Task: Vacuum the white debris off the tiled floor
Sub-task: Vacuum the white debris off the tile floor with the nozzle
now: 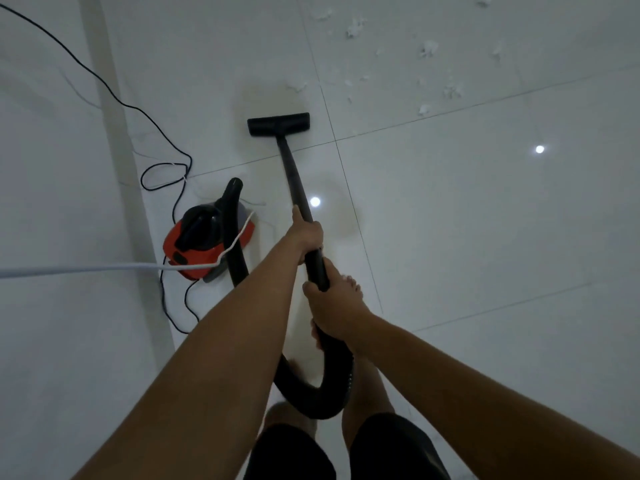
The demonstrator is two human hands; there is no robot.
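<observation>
Upper left: a thin black power cord [104, 84] is being trailed in loops over the glossy white tiled floor [485, 237] toward a red-and-black canister vacuum [197, 251], left of centre. A white cable [86, 268] is being draped across its body.

Centre: a rigid black wand [292, 174] is being gripped by both hands. The left hand [308, 237] is being wrapped round the tube. The right hand [334, 306] is being closed round the end nearer the body, where the black ribbed hose [311, 400] is joined. The flat black floor nozzle [278, 123] is being rested on the tile, top centre.

Upper right: fluffy white debris [429, 50] is being left scattered. One tuft is lying just beyond the nozzle, the rest well apart to the right.

Judgement: the step is likely being done best with the nozzle kept flush, pushed slowly forward, then worked rightward in overlapping passes.
</observation>
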